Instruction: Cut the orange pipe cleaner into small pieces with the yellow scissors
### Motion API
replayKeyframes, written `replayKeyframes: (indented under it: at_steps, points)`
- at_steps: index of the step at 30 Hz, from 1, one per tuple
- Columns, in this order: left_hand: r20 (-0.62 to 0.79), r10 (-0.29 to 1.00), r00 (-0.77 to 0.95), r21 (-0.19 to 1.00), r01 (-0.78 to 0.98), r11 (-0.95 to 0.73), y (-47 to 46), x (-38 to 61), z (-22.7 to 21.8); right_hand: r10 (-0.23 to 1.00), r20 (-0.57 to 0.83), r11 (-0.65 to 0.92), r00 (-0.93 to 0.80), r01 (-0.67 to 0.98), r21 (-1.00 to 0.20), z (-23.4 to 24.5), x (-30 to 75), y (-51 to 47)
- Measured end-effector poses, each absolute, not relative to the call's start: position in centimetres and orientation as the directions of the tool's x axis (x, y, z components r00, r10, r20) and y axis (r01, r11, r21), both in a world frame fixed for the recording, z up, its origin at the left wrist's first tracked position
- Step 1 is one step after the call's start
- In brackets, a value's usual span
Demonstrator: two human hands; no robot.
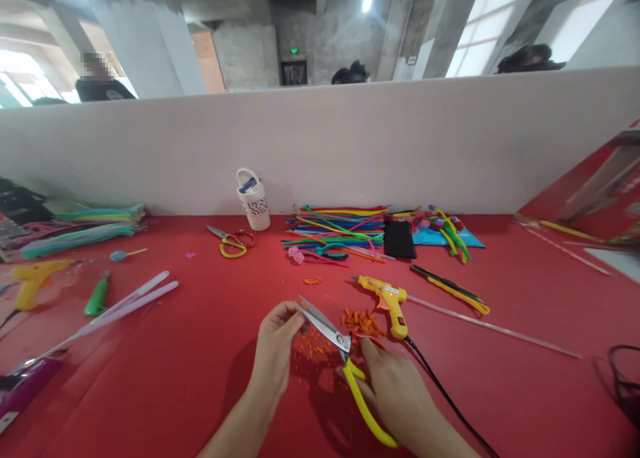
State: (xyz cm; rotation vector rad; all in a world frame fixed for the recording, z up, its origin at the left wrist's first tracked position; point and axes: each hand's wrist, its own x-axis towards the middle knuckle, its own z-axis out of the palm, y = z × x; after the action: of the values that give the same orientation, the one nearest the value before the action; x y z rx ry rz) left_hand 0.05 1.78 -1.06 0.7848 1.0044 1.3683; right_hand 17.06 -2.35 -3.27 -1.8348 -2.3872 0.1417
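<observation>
My right hand (pixel 400 388) grips a pair of scissors (pixel 325 325) with yellow and red handles, their blades pointing up and left. At the blade tips, my left hand (pixel 277 341) pinches a small orange piece, mostly hidden by the fingers. Fine orange scraps (pixel 314 345) are scattered on the red table under the blades. A heap of short orange pieces (pixel 363 322) lies just beyond my right hand. Beside that heap rests a yellow glue gun (pixel 387 301) with a clear glue stick in its back. One orange bit (pixel 313 281) sits apart, farther from me.
Colourful pipe cleaners (pixel 335 228), a black phone-like slab (pixel 399 239) and a white cup (pixel 254 201) line the pale partition (pixel 320 145). Other scissors (pixel 230 243) lie left of centre. A flat hair-straightener-like tool (pixel 125 305) and another glue gun (pixel 35 281) are at left; a cutter (pixel 450 289) lies right.
</observation>
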Motion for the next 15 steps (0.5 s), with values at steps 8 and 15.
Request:
replayKeyframes:
  at_steps: [8, 15]
  points:
    - [-0.094, 0.994, -0.049, 0.908, -0.413, 0.066, 1.73, 0.13, -1.03, 0.960, 0.071, 0.279, -0.271, 0.948, -0.151, -3.20, 17.04, -2.56]
    - [-0.095, 0.994, -0.049, 0.903, -0.424, 0.066, 1.67, 0.16, -0.94, 0.958, 0.068, 0.286, -0.278, 0.945, -0.157, -3.16, 17.00, -2.33]
